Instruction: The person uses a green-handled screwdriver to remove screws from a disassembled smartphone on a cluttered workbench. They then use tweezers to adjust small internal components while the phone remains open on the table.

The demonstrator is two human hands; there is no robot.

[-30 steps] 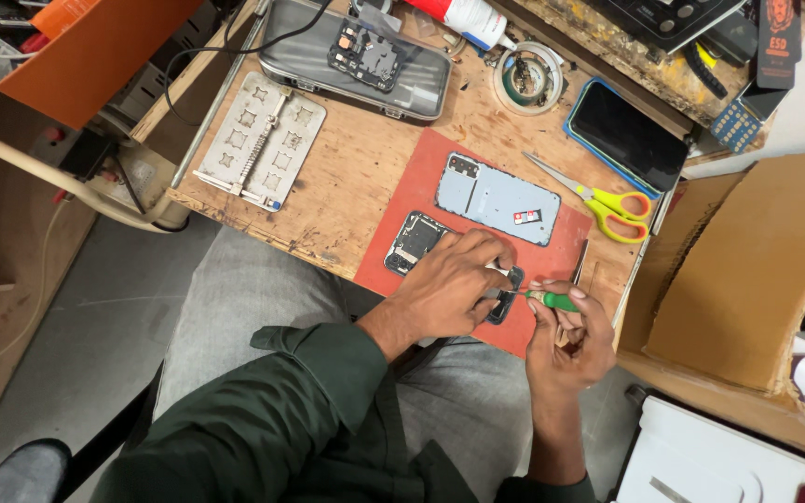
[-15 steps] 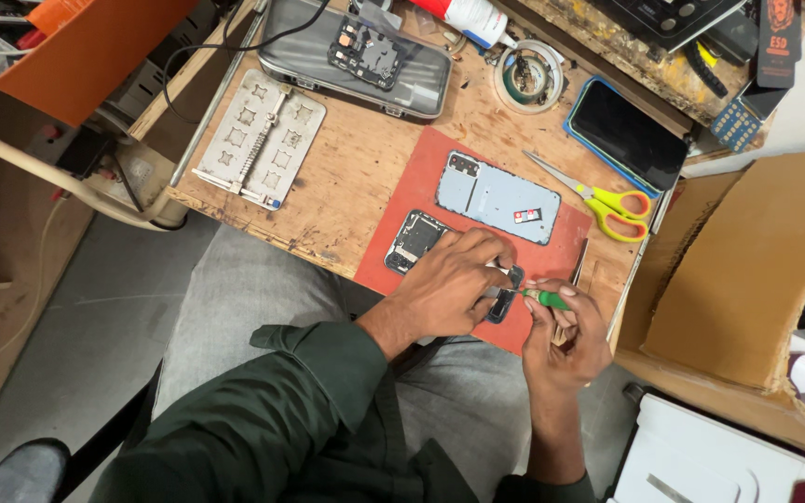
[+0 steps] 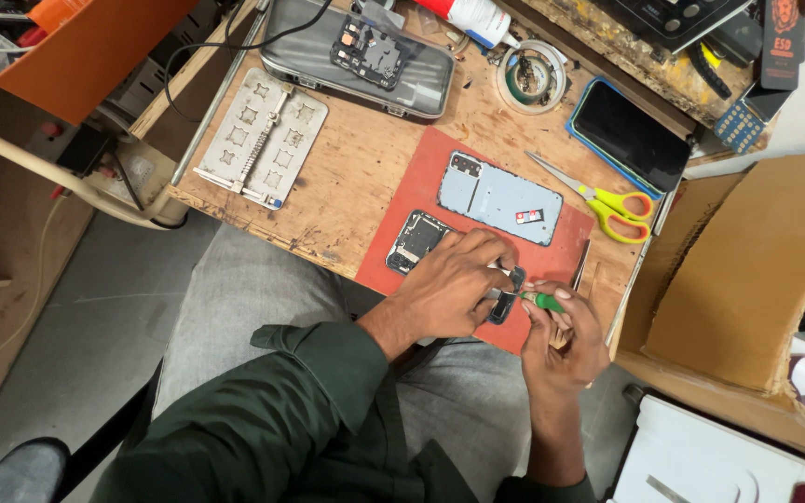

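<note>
the opened phone [image 3: 440, 251] lies on the red mat [image 3: 393, 244] at the near edge of the wooden table [image 3: 365, 168]. its light blue back cover [image 3: 498, 197] is already off and rests just beyond it on the mat. the left hand [image 3: 454, 284] presses flat over the phone's lower half, fingers curled, pinning it. the right hand [image 3: 561, 340] pinches a green-handled screwdriver [image 3: 538, 300], its tip at the phone's lower corner. so the phone is open and the inside work looks under way, with the cover still to go back on. against the earlier frames, almost nothing differs: both hands sit in the same places. yellow scissors [image 3: 612, 207] lie near.
</note>
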